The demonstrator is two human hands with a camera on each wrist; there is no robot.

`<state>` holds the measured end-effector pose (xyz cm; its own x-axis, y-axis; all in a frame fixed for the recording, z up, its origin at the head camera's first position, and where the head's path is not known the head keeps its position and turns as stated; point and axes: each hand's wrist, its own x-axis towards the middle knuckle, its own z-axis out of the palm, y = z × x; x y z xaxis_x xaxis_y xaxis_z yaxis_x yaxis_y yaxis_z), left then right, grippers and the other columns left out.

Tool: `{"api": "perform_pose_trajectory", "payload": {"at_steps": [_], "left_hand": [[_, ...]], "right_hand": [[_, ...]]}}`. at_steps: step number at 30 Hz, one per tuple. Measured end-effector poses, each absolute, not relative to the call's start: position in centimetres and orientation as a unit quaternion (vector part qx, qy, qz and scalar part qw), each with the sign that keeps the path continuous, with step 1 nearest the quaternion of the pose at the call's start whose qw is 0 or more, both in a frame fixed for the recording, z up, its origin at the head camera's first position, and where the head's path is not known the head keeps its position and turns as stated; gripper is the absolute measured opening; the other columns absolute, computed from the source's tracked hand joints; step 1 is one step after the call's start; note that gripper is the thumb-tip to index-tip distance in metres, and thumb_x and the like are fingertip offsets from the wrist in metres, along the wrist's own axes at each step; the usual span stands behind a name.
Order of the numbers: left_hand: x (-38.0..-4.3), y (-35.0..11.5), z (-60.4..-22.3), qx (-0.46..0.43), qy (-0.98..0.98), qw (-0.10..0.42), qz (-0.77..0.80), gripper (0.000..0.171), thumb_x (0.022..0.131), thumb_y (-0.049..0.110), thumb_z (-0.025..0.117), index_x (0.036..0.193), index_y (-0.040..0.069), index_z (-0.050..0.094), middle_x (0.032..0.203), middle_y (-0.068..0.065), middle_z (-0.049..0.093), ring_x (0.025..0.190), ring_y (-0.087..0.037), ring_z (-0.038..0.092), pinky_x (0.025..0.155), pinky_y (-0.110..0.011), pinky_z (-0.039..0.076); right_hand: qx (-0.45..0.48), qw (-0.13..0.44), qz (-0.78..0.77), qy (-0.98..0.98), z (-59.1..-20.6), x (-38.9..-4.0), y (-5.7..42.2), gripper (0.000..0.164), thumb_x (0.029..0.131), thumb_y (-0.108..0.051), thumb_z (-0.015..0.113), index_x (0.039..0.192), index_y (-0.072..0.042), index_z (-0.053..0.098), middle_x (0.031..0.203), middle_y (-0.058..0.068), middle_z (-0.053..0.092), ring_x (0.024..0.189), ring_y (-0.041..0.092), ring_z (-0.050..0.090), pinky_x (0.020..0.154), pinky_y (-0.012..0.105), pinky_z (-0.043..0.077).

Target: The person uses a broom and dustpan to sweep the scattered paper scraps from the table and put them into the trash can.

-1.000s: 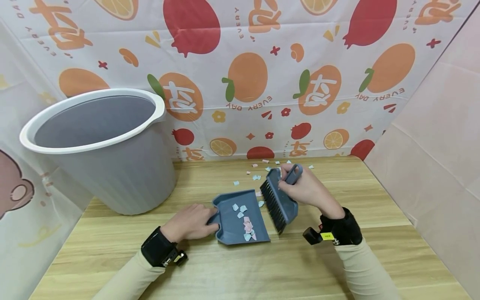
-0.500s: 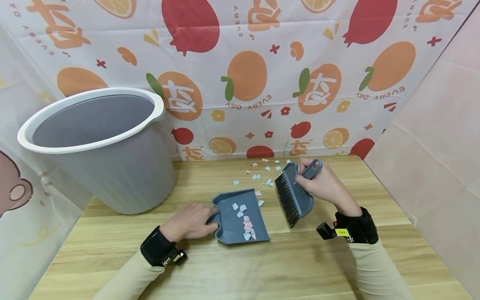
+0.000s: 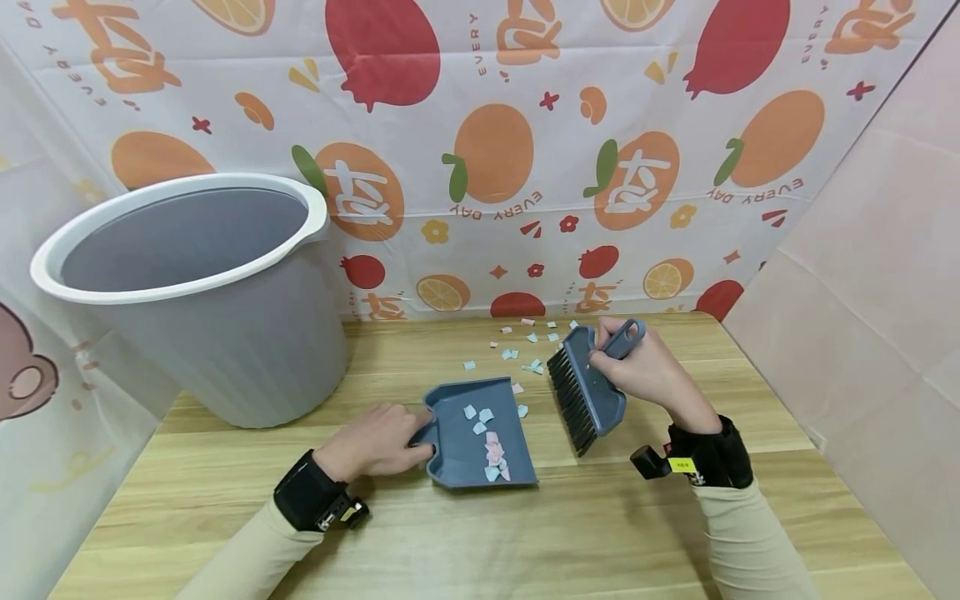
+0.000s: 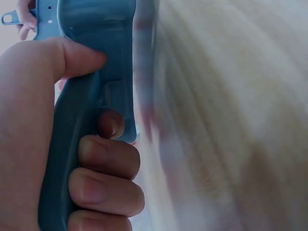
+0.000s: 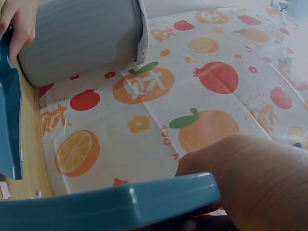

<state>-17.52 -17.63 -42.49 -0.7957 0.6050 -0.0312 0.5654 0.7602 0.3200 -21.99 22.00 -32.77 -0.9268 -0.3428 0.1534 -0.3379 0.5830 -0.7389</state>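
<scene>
One dustpan (image 3: pixel 459 457) in left hand (image 3: pixel 375 442), brush (image 3: pixel 594 385) in right hand (image 3: pixel 647 368), "EVERY DAY" backdrop (image 3: pixel 480 158)

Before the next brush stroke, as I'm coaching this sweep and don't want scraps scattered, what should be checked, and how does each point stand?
1. Left hand gripping the dustpan by its handle: ok.
2. Right hand holding the brush by its handle: ok.
3. Dustpan's open edge facing the brush: ok.
4. All paper scraps in the dustpan: not ok; some lie in it, but loose scraps remain on the table, several toward its back edge.
5. Dustpan's open edge flush with the table: cannot tell.
6. Bin upright: ok.
</scene>
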Motion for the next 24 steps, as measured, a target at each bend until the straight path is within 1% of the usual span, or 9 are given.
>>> {"api": "perform_pose_trajectory", "payload": {"at_steps": [6,10,11,14,16,19,21,24], "left_hand": [[-17.6,-17.8,-42.1,0.304,0.939,0.072,0.145,0.021,0.1,0.032,0.066,0.101,0.011,0.069,0.068,0.011,0.036,0.061,-0.006,0.044,0.065,-0.025,0.038],[-18.0,-18.2,-41.4,0.296,0.939,0.087,0.149,0.028,0.102,0.032,0.065,0.112,0.007,0.073,0.069,0.011,0.038,0.062,-0.006,0.047,0.064,-0.025,0.038],[-18.1,-18.3,-41.2,0.293,0.94,0.09,0.15,0.027,0.102,0.032,0.065,0.112,0.008,0.073,0.069,0.011,0.038,0.062,-0.006,0.046,0.063,-0.025,0.037],[-18.5,-18.8,-40.2,0.293,0.94,0.089,0.151,0.022,0.103,0.031,0.065,0.106,0.01,0.071,0.068,0.011,0.036,0.06,-0.005,0.043,0.061,-0.024,0.032],[-18.9,-19.0,-39.5,0.296,0.941,0.08,0.144,0.017,0.103,0.03,0.064,0.096,0.014,0.066,0.067,0.011,0.035,0.058,-0.005,0.041,0.06,-0.023,0.029],[-19.2,-19.4,-38.5,0.303,0.941,0.066,0.136,0.018,0.103,0.029,0.064,0.089,0.018,0.061,0.065,0.011,0.034,0.056,-0.005,0.038,0.059,-0.023,0.026],[-19.4,-19.5,-37.9,0.303,0.942,0.062,0.132,0.022,0.103,0.029,0.064,0.085,0.02,0.057,0.065,0.012,0.033,0.056,-0.005,0.037,0.059,-0.023,0.025],[-19.6,-19.6,-36.9,0.304,0.941,0.061,0.134,0.024,0.104,0.028,0.063,0.083,0.02,0.054,0.066,0.012,0.031,0.056,-0.005,0.036,0.059,-0.024,0.024]], "right_hand": [[-0.187,0.007,-0.421,0.888,-32.8,-22.0,22.0,0.019,0.098,0.002,0.066,0.083,-0.006,0.056,0.059,-0.009,0.039,0.052,0.005,0.035,0.051,0.026,0.038],[-0.19,0.01,-0.421,0.887,-33.0,-22.1,21.9,0.019,0.098,0.002,0.065,0.084,-0.007,0.055,0.06,-0.009,0.037,0.051,0.005,0.033,0.05,0.025,0.037],[-0.193,0.01,-0.42,0.887,-33.1,-22.1,21.9,0.019,0.098,0.002,0.065,0.084,-0.007,0.056,0.06,-0.009,0.036,0.051,0.005,0.032,0.051,0.025,0.036],[-0.201,0.008,-0.419,0.885,-33.2,-22.2,21.8,0.019,0.098,0.003,0.064,0.084,-0.006,0.056,0.059,-0.009,0.037,0.05,0.004,0.031,0.05,0.025,0.036],[-0.203,0.006,-0.42,0.885,-33.2,-22.2,21.8,0.019,0.098,0.003,0.064,0.083,-0.006,0.056,0.059,-0.009,0.038,0.05,0.003,0.031,0.05,0.024,0.036],[-0.201,0.005,-0.422,0.884,-33.1,-22.2,21.8,0.019,0.097,0.004,0.063,0.083,-0.005,0.055,0.059,-0.009,0.038,0.05,0.003,0.03,0.05,0.024,0.036],[-0.197,0.005,-0.422,0.885,-33.0,-22.2,21.9,0.019,0.097,0.003,0.063,0.082,-0.006,0.055,0.059,-0.009,0.038,0.05,0.003,0.029,0.05,0.024,0.035],[-0.196,0.004,-0.42,0.886,-33.0,-22.2,22.0,0.02,0.098,0.003,0.064,0.082,-0.006,0.055,0.058,-0.009,0.037,0.049,0.003,0.028,0.049,0.024,0.034]]}}
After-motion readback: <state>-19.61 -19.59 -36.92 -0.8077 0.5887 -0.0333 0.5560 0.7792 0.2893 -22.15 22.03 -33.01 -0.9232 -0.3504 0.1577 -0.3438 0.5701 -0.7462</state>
